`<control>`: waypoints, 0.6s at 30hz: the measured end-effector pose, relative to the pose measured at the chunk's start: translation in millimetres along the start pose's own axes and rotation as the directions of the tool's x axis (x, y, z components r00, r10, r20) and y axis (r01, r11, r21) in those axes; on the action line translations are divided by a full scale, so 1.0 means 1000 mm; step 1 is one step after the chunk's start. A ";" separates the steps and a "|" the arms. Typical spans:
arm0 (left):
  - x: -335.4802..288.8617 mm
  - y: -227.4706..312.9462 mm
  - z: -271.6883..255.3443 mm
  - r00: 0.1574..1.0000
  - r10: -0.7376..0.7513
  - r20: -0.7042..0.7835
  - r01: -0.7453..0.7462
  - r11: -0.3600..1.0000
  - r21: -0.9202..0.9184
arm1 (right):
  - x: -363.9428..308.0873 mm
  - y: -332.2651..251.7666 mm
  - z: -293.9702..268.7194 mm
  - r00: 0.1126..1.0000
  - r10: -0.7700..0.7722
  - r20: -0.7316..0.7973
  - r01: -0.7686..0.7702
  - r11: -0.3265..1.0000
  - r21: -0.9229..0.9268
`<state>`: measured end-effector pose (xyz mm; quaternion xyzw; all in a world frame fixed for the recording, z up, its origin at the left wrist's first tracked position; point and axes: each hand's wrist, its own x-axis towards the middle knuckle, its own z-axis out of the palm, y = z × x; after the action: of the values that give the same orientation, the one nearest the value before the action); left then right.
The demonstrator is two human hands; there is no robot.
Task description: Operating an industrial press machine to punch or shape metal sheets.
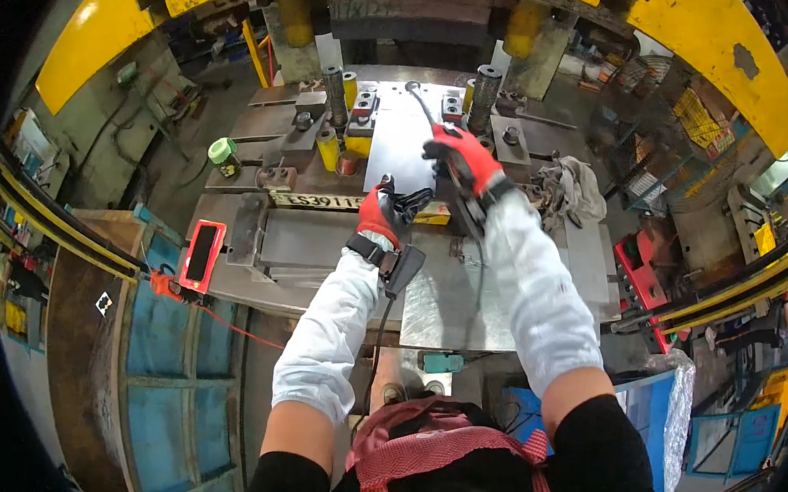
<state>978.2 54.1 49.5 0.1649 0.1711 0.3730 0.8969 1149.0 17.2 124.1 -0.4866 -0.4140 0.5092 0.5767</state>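
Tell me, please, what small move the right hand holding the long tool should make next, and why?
Probably draw the right hand back toward the body. It grips a long black tool whose tip reaches the metal sheet lying in the press die, while the left hand waits at the near edge.

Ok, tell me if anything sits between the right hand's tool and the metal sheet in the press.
Nothing visible does. The right hand holds the thin dark tool directly over the bare metal sheet; the yellow posts stand off to the side.
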 end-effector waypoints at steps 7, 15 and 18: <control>-0.008 0.002 0.005 0.999 0.021 0.044 -0.020 1.000 -0.012 | -0.031 -0.001 -0.004 0.876 -0.473 0.099 0.483 0.854 -0.192; -0.011 0.009 0.001 0.998 -0.061 -0.033 0.060 0.998 -0.034 | -0.267 0.076 -0.033 0.954 0.192 -0.231 -0.198 0.980 -0.003; -0.008 0.001 -0.001 0.998 0.053 0.033 -0.053 0.999 0.006 | -0.278 0.112 -0.032 0.899 0.280 -0.337 -0.247 0.959 0.140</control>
<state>971.4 49.4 50.5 0.1786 0.1534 0.3933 0.8888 1121.3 -261.9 13.3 -0.5940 -0.2096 0.5056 0.5896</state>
